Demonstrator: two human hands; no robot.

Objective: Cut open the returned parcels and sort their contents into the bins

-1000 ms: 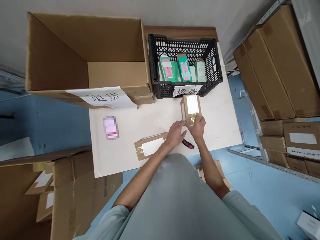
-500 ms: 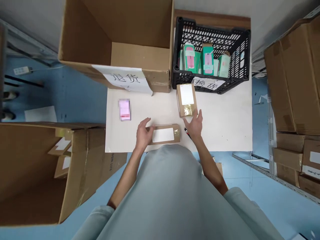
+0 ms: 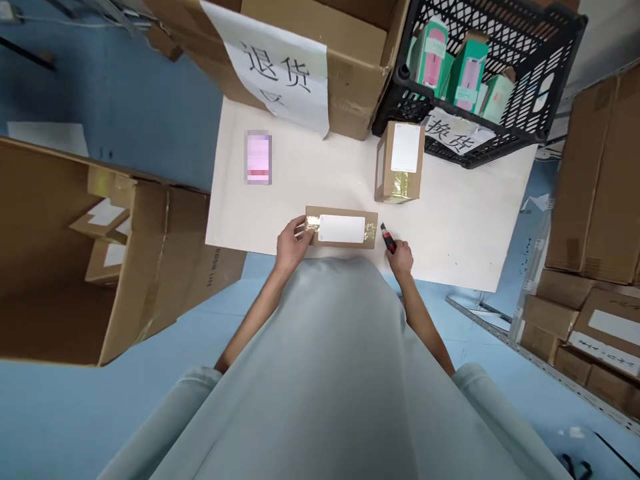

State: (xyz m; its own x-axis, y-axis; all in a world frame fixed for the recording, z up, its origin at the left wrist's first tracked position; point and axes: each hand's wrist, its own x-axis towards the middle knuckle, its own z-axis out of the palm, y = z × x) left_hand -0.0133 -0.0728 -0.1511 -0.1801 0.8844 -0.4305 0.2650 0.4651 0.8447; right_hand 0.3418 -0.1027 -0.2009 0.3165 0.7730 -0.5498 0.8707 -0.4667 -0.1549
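Note:
A long, flat cardboard box (image 3: 341, 229) with a white label and shiny tape at both ends lies on the white table near my body. Its left end is gripped by my left hand (image 3: 293, 245), with the thumb at the front corner and the fingers behind. To the right of the box, my right hand (image 3: 401, 259) is closed around the rear of a red-and-black utility knife (image 3: 389, 239), its tip pointing up and left. A taller cardboard box (image 3: 385, 163), labelled and taped, stands further back, apart from both hands.
A large open carton (image 3: 350, 100) with a paper sign (image 3: 285, 67) stands at the back. Beside it is a black crate (image 3: 555, 87) holding several green boxes (image 3: 467, 73). A pixelated pink item (image 3: 258, 157) lies on the table (image 3: 450, 227). Another open carton (image 3: 145, 267) is at left.
My right hand has left the taller box and taken hold of the utility knife. My left hand stays at the flat box's left end. The camera view has shifted and tilted.

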